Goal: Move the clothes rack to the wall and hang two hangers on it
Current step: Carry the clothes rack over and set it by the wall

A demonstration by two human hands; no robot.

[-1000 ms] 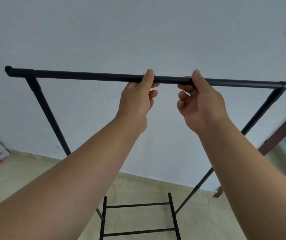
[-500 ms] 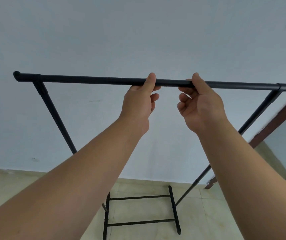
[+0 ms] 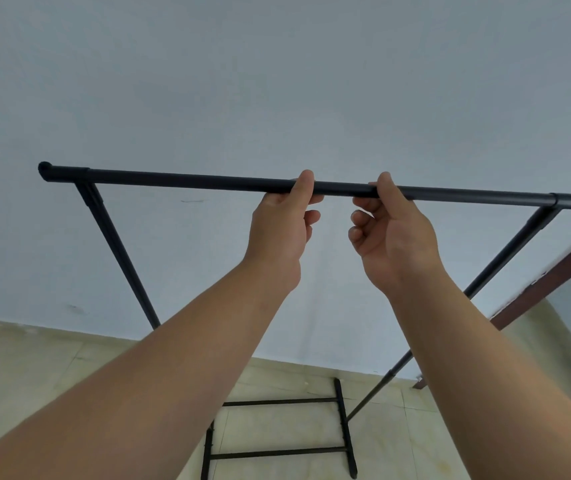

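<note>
Head view — forearms hide much of the clothes rack (image 3: 190, 178) base.

Wall (image 3: 277, 81): plain pale blue-white, evenly lit, fills the upper view; faint scuffs low on its left part. Floor (image 3: 27, 372): pale beige tiles with thin joints, meeting the wall's lower edge. Door frame (image 3: 554, 285): dark brown wood strip, slanting, right of the wall. Beyond the frame, further right: a second pale surface, detail unclear.
</note>
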